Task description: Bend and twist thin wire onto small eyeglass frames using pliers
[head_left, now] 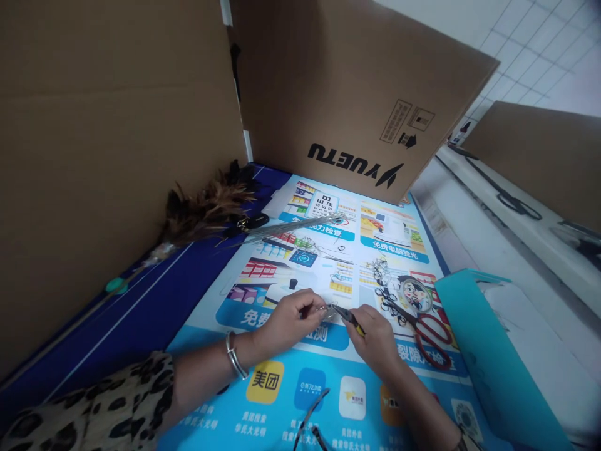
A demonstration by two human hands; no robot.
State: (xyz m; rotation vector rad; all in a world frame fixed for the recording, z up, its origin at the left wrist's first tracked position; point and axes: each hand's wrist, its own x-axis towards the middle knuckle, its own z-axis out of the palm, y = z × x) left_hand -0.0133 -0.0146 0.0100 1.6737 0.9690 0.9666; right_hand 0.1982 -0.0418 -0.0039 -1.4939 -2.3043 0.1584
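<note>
My right hand (375,341) is closed round pliers (351,319) with dark jaws and yellow-and-black handles. The jaws point left and meet a small piece of thin, shiny wire (330,313). On its other side, my left hand (292,318) pinches that wire between thumb and fingertips; its exact shape is too small to make out. A little to the right lie scissors (429,335) with red handles and dark blades. Beside them is a pile of small bent wire pieces (385,282), some with dark loops. A bundle of long, straight wires (300,225) lies farther back.
A printed poster (253,413) covers the blue tabletop (173,297). Cardboard panels (300,94) stand behind and left. A feather duster (201,213) and black key fob (253,221) lie at left. On the right stands a teal box (488,351); dark glasses arms (310,410) lie nearest me.
</note>
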